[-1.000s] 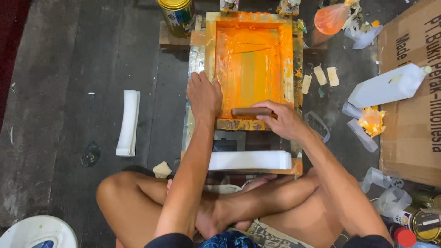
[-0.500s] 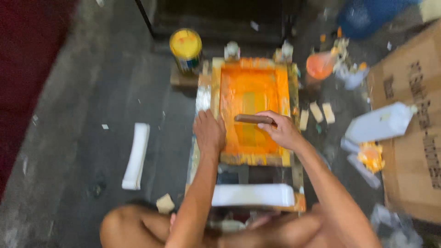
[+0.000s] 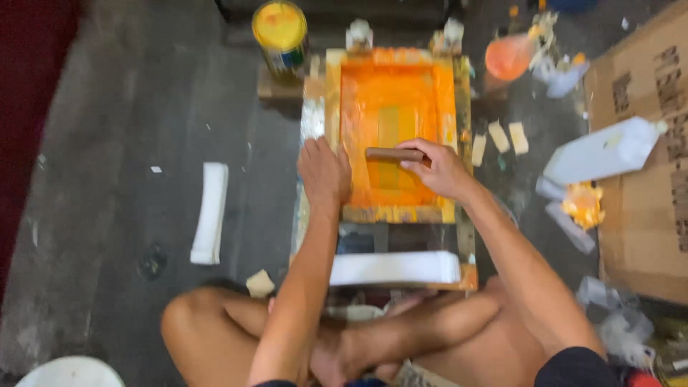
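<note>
Squeegee (image 3: pixel 394 153) lying across orange-inked screen frame (image 3: pixel 396 136), long axis left to right, roughly midway between far and near rails; gripped at right end by right hand (image 3: pixel 441 170), fingers closed over it; left hand (image 3: pixel 324 172) pressed flat, fingers together, on frame's left rail; yellow paint can (image 3: pixel 281 32) far left.

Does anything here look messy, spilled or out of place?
Yes. Orange ink smears the wooden rim of the screen frame, and orange-stained scraps lie on the floor to its right. A white bottle lies tipped on its side against the cardboard box.
</note>
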